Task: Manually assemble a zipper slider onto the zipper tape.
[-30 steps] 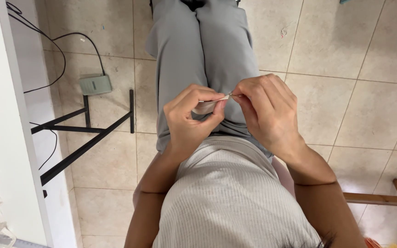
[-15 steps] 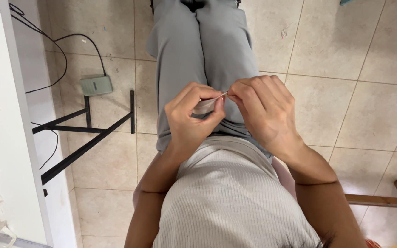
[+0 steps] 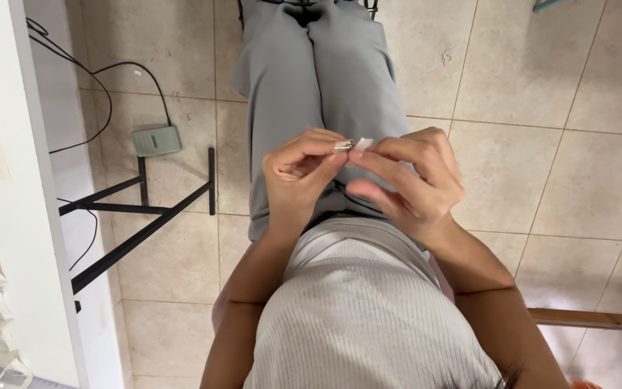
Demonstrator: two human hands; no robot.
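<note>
1. Keep both hands steady above the grey-trousered lap (image 3: 304, 79).
2. Left hand (image 3: 298, 179): fingers closed, pinching a small metal piece (image 3: 343, 147) at its fingertips.
3. Right hand (image 3: 410, 181): pinch the small white piece (image 3: 363, 143) firmly, just beside the metal.

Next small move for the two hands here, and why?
Probably ease the right hand further along the small white strip, since the left hand pinches the small silvery metal piece right beside it and both meet at the fingertips above the lap.
</note>
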